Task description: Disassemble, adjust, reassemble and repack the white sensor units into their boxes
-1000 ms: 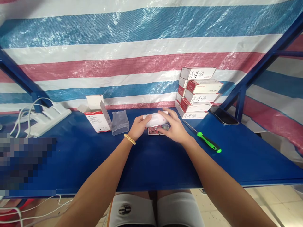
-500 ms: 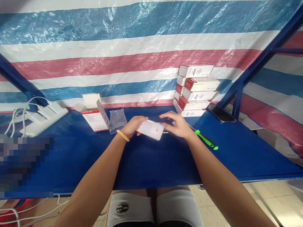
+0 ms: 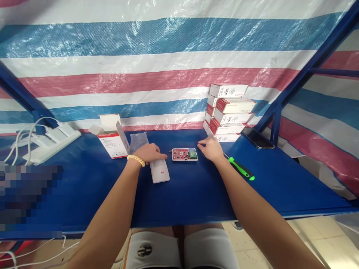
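The white plastic cover (image 3: 160, 172) is at the left of centre, its far end under my left hand (image 3: 149, 153), whose fingers are closed on it. Between my hands lies a small white housing with a red circuit board and a green part (image 3: 184, 154). My right hand (image 3: 212, 148) rests on the table to the right of the board, fingers bent and pressed together; what they hold, if anything, is too small to make out. A green and black screwdriver (image 3: 241, 169) lies beside my right wrist, its shaft partly hidden.
An open detector box (image 3: 113, 144) and a clear plastic bag (image 3: 138, 141) stand and lie at the left. A stack of boxes (image 3: 228, 116) and a black phone (image 3: 257, 138) are at the back right. A power strip (image 3: 53, 145) with white cables sits far left.
My left hand has brought the white cover left and down to the table. The circuit board has come into full view. My right hand's fingers have closed near the table.
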Demonstrator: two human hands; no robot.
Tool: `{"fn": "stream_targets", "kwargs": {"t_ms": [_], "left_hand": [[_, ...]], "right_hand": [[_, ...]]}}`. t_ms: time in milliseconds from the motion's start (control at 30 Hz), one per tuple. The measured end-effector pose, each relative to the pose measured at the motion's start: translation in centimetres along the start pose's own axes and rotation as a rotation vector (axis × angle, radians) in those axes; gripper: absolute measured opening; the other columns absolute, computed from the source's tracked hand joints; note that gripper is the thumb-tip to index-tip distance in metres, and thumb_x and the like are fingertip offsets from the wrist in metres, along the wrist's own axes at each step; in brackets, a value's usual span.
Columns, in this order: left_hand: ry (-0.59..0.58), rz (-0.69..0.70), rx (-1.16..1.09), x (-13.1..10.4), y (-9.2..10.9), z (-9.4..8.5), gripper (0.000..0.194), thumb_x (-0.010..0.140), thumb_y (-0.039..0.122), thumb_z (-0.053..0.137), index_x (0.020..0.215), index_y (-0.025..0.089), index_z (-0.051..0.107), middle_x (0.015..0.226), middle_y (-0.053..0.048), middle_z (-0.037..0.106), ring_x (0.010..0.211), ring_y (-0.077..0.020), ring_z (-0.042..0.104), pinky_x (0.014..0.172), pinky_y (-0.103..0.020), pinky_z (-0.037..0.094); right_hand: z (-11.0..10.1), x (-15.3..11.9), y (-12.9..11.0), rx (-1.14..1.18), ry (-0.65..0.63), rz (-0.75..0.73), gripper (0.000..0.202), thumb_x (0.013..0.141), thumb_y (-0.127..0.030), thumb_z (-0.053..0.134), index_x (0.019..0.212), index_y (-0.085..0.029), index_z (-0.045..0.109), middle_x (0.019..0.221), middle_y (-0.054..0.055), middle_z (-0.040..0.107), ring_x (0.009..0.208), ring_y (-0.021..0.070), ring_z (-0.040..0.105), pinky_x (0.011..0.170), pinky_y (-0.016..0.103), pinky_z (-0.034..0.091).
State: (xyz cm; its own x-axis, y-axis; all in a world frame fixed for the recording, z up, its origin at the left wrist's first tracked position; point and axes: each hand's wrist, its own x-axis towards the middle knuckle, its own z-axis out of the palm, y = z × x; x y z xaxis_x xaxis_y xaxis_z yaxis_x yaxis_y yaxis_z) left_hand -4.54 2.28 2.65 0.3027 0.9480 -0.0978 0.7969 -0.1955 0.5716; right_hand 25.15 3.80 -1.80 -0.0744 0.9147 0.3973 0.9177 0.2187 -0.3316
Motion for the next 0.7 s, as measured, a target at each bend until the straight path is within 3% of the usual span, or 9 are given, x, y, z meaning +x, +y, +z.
{"fn": "stream_targets", "kwargs": {"t_ms": [167,267,367,500,600,700], "left_hand": [[0.161,-0.043,0.268,-0.8,1.6,-0.4,0.035,0.05,0.056,0.078,0.052,0.022,0.067,0.054,-0.005,0.062,0.053,-0.0195,0.056,0.052,-0.027,0.039],[0.276,-0.012,0.289,-0.9,2.5,-0.3,0.028,0.062,0.05,0.073,0.066,0.022,0.071,0.065,-0.006,0.067,0.064,-0.0228,0.061,0.06,-0.029,0.043],[0.33,0.192,0.172,-0.7,3.5,0.8,0.022,0.076,0.04,0.065,0.087,0.022,0.072,0.076,-0.004,0.07,0.068,-0.0195,0.061,0.065,-0.028,0.045],[0.314,0.54,0.064,-0.5,4.7,3.4,0.023,0.081,0.036,0.065,0.1,0.023,0.07,0.088,-0.004,0.068,0.074,-0.0161,0.061,0.07,-0.027,0.045],[0.368,0.59,-0.01,-0.4,5.0,4.9,0.02,0.088,0.037,0.059,0.088,0.021,0.07,0.079,-0.004,0.067,0.07,-0.0147,0.06,0.068,-0.026,0.045],[0.439,0.604,-0.07,-0.3,5.0,5.5,0.022,0.089,0.037,0.058,0.083,0.021,0.071,0.078,-0.004,0.069,0.071,-0.0147,0.061,0.068,-0.026,0.046]], "right_hand": [[0.4,0.3,0.1,-0.029,-0.031,-0.049,0.023,0.084,-0.02,0.056,0.075,-0.021,0.077,0.08,0.007,0.071,0.082,0.0211,0.064,0.089,0.04,0.049],[-0.1,0.2,-0.6,0.067,0.035,-0.045,0.019,0.082,-0.018,0.056,0.074,-0.018,0.074,0.08,0.009,0.069,0.083,0.0225,0.062,0.087,0.04,0.048],[-1.0,-0.4,-2.5,0.325,0.083,-0.082,0.017,0.084,-0.027,0.058,0.075,-0.017,0.069,0.079,0.007,0.068,0.08,0.0211,0.061,0.081,0.038,0.048],[-2.0,-1.6,-5.5,0.749,-0.09,-0.1,0.031,0.082,-0.047,0.062,0.073,-0.018,0.065,0.071,0.003,0.064,0.065,0.0146,0.056,0.063,0.029,0.046],[-2.4,-2.1,-6.5,0.885,-0.206,-0.088,0.037,0.078,-0.053,0.064,0.069,-0.017,0.065,0.066,0.001,0.062,0.061,0.013,0.053,0.057,0.026,0.042],[-2.5,-2.2,-6.6,0.904,-0.223,-0.105,0.037,0.077,-0.054,0.066,0.068,-0.017,0.068,0.068,0.001,0.063,0.063,0.0133,0.055,0.058,0.026,0.043]]}}
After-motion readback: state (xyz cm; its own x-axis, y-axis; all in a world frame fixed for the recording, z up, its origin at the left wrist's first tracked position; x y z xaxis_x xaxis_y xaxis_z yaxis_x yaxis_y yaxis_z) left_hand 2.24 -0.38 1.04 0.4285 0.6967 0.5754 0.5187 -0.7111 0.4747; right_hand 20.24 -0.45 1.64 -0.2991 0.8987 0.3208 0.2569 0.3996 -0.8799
